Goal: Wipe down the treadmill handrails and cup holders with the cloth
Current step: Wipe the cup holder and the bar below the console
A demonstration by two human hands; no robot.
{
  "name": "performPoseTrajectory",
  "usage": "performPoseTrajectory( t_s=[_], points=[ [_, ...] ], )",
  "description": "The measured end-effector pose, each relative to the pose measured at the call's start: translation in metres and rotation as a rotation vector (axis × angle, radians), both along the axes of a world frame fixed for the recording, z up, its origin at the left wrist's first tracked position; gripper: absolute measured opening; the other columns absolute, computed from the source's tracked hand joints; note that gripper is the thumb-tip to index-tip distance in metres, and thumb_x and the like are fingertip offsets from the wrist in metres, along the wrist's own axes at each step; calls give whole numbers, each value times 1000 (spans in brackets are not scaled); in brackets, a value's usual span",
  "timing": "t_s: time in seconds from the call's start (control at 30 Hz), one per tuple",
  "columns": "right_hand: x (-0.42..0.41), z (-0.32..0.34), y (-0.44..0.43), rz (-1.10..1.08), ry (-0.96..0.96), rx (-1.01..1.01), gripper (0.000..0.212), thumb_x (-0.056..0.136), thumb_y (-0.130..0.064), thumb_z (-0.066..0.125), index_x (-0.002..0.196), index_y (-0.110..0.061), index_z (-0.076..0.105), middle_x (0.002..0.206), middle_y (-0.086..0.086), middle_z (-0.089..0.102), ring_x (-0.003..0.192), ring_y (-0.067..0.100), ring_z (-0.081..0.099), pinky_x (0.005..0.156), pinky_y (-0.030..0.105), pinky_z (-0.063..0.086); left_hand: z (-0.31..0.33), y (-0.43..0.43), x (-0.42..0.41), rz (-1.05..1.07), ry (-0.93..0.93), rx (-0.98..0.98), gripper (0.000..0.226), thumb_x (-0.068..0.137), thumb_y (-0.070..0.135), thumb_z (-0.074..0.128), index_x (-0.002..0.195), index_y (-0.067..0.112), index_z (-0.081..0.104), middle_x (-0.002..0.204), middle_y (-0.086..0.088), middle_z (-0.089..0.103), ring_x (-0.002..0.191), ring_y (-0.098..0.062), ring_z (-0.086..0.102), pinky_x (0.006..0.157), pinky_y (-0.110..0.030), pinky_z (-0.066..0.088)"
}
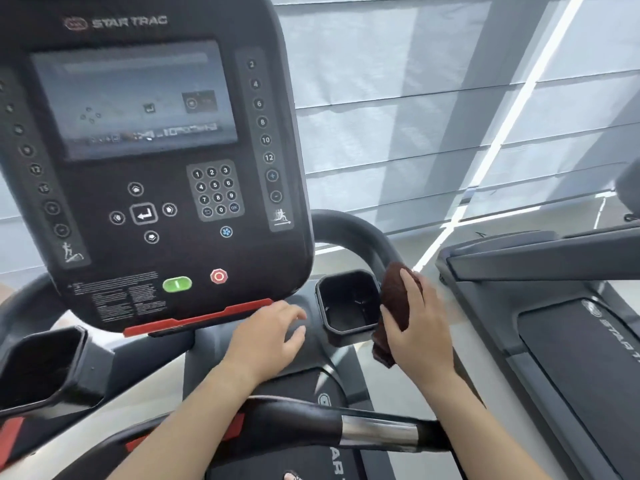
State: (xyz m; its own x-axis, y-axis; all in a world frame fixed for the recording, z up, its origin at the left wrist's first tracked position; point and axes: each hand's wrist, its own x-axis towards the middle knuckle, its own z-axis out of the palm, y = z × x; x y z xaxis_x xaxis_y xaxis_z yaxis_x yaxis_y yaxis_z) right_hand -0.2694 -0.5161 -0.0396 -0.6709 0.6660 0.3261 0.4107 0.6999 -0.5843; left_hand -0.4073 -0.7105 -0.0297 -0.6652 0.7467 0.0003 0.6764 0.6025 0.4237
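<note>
Right hand grips brown cloth, wrapped around right handrail just beside right cup holder. Left hand empty, fingers loosely spread, resting flat on deck below console. Step in hand, prob: wiping right rail where it curves down past the holder. Next move likely calls for sliding cloth along rail w/ firm grip, then pushing it inside the cup holder. Left cup holder and front grip bar show no cloth on them yet.
</note>
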Motion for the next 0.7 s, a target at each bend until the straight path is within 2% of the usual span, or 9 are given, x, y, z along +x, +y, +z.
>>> performPoseTrajectory(
  t_s=[0.1, 0.2, 0.3, 0.43, 0.6, 0.7],
  points=[
    [-42, 2, -8, 72, -135, 26, 61, 86, -30, 63, 140, -23, 33, 144, 7, 37, 129, 29, 35, 105, 46, 36, 6, -5, -24, 27, 32, 70, 20, 86, 35, 50, 104, 32, 60, 105, 16, 60, 99, -8, 56, 79, -33, 50],
    [-61, -10, -10, 56, -288, -28, 59, 89, -31, 57, 142, -25, 30, 149, 4, 29, 133, 27, 26, 106, 46, 36, 5, -12, -43, 48, 110, 124, 17, 83, 27, 56, 98, 27, 63, 99, 13, 60, 91, -11, 56, 73, -30, 49],
    [-51, -20, -14, 56, -256, -41, 60, 87, -28, 61, 140, -21, 34, 146, 6, 34, 131, 29, 30, 108, 47, 34, -7, -22, -51, 58, 141, 117, 17, 79, 20, 62, 96, 21, 65, 95, 5, 58, 84, -17, 55, 69, -35, 51],
    [-34, -34, -23, 32, -146, -12, 61, 81, -20, 68, 136, -12, 42, 142, 14, 41, 128, 35, 36, 108, 52, 33, -26, -27, -47, 70, 169, 69, 24, 72, 21, 66, 95, 24, 61, 89, 6, 54, 76, -18, 53, 65, -35, 50],
    [-77, -27, -7, 42, -354, -9, 58, 88, -31, 57, 140, -24, 33, 150, 4, 27, 138, 29, 19, 105, 54, 33, -26, -27, -45, 117, 147, 70, 28, 72, 22, 66, 99, 26, 61, 90, 7, 53, 77, -16, 53, 66, -30, 44],
    [-95, -22, -4, 65, -428, 17, 60, 87, -31, 54, 141, -26, 27, 152, 3, 21, 138, 30, 15, 104, 54, 32, -24, -30, -40, 149, 120, 69, 29, 74, 24, 65, 102, 29, 59, 93, 10, 52, 80, -13, 52, 71, -28, 41]
  ],
)
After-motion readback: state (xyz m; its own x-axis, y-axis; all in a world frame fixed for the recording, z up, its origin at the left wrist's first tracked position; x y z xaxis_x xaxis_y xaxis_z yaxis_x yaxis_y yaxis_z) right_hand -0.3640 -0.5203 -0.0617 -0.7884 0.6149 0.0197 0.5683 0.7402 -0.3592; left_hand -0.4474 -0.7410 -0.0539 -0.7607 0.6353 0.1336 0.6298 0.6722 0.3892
